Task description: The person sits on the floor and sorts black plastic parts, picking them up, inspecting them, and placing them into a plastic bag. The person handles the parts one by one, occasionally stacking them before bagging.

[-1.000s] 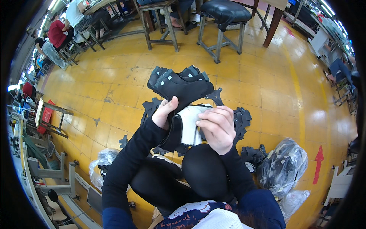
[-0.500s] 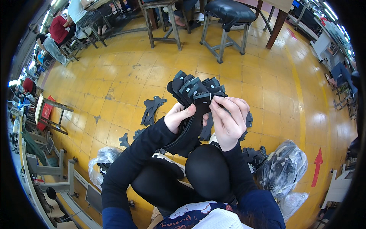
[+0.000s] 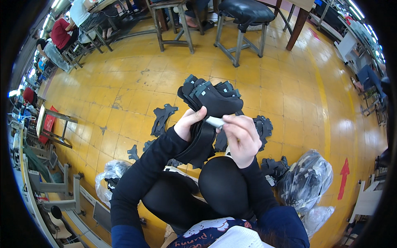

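A thick bundle of black fabric pieces (image 3: 219,102) is gripped in my left hand (image 3: 189,124), its thumb lying on top. The bundle's upper ends fan out, with dark grey-green edges and small pale marks, while its lower part hangs over my knees. My right hand (image 3: 243,138) pinches a small whitish strip (image 3: 214,121) between thumb and fingertips, in front of the bundle and close to my left thumb. Whether the strip is attached to a black piece I cannot tell.
Loose black cut pieces (image 3: 163,119) lie on the yellow floor left of the bundle, and more dark pieces (image 3: 263,128) lie to its right. Clear plastic bags (image 3: 307,182) with dark contents stand at the right. Ahead is a black-padded stool (image 3: 246,14); people sit far left.
My right hand has moved down from the upper end of the front piece. The whitish strip now shows fully in its fingers. My left hand keeps its grip on the bundle.
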`<state>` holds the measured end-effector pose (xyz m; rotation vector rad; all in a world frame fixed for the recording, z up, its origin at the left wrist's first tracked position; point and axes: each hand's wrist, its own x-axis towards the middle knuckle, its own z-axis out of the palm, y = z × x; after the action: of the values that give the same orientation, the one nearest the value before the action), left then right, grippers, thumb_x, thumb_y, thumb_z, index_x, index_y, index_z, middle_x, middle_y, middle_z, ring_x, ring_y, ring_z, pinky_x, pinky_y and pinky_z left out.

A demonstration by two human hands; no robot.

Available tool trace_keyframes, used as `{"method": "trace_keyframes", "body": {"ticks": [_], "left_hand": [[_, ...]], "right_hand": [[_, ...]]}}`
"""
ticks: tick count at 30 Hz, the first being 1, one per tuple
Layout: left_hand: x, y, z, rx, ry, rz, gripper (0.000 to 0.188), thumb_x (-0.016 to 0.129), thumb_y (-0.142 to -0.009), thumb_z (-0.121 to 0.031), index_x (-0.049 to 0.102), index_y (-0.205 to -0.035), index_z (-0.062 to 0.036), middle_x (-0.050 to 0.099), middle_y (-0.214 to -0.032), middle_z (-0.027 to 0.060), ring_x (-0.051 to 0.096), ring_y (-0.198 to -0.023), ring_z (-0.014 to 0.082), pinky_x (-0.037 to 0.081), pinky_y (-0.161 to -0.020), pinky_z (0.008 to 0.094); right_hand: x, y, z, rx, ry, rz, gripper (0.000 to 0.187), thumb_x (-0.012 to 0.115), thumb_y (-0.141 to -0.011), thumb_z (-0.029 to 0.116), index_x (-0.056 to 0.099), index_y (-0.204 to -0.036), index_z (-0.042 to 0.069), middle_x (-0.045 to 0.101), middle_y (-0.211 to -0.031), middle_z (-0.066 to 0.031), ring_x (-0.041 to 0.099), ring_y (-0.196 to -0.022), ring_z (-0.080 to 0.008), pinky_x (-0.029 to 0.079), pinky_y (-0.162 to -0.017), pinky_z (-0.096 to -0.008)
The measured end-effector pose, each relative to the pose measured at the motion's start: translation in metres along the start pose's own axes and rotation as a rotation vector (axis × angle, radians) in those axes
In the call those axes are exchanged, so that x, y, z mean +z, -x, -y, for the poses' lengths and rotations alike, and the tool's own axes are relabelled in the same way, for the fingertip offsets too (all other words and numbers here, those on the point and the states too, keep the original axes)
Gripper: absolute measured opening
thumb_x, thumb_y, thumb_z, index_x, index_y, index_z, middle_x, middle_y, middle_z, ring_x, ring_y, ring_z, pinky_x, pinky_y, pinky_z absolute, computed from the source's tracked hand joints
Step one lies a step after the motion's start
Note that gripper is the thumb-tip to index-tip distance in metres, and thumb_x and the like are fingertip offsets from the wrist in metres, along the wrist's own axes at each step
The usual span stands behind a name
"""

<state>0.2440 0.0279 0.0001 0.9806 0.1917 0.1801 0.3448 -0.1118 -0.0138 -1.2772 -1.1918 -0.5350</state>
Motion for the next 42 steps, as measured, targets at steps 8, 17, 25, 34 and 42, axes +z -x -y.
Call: {"method": "trace_keyframes", "body": {"ticks": [8,17,25,34,42], "left_hand": [[0.004,0.000,0.005,-0.064,0.068,0.091,0.047,0.050,-0.092,-0.037,0.048,-0.119,0.0007,0.061,-0.094,0.0126,0.061,-0.085,0.0216,0.048,-0.079,0.0328],[-0.003,0.001,0.012,-0.072,0.103,0.128,0.039,0.047,-0.092,-0.029,0.051,-0.115,0.0019,0.061,-0.096,0.0150,0.061,-0.084,0.0236,0.048,-0.080,0.0341],[-0.002,-0.001,0.009,-0.075,0.059,0.085,0.034,0.041,-0.096,-0.026,0.053,-0.112,0.0020,0.063,-0.098,0.0124,0.063,-0.087,0.0200,0.050,-0.080,0.0308],[-0.021,-0.002,0.016,-0.221,0.189,0.068,0.036,0.048,-0.095,-0.035,0.053,-0.115,-0.0052,0.063,-0.099,0.0095,0.063,-0.087,0.0198,0.052,-0.077,0.0309],[-0.001,-0.002,0.009,-0.078,-0.024,-0.008,0.045,0.050,-0.092,-0.038,0.051,-0.120,-0.0028,0.062,-0.107,0.0101,0.061,-0.094,0.0191,0.048,-0.086,0.0312]], "right_hand": [[-0.006,-0.010,-0.004,0.027,0.212,-0.005,0.026,0.071,-0.066,-0.004,0.067,-0.089,0.004,0.065,-0.093,-0.0050,0.058,-0.083,-0.0218,0.044,-0.074,-0.0320],[-0.008,-0.014,0.000,0.032,0.239,0.086,0.021,0.075,-0.059,0.004,0.065,-0.077,0.009,0.061,-0.089,0.0001,0.055,-0.087,-0.0195,0.039,-0.078,-0.0322],[-0.005,-0.010,-0.001,0.096,0.214,0.091,0.019,0.072,-0.060,-0.002,0.061,-0.074,0.005,0.062,-0.088,-0.0049,0.057,-0.084,-0.0217,0.042,-0.075,-0.0335],[-0.008,-0.011,-0.001,0.143,0.021,0.274,0.016,0.068,-0.066,-0.004,0.056,-0.069,0.005,0.066,-0.108,-0.0131,0.059,-0.108,-0.0305,0.043,-0.092,-0.0367],[-0.021,0.001,0.007,0.187,-0.362,0.207,0.022,0.074,-0.068,-0.003,0.058,-0.080,0.006,0.070,-0.088,-0.0070,0.066,-0.085,-0.0202,0.046,-0.078,-0.0323]]}}
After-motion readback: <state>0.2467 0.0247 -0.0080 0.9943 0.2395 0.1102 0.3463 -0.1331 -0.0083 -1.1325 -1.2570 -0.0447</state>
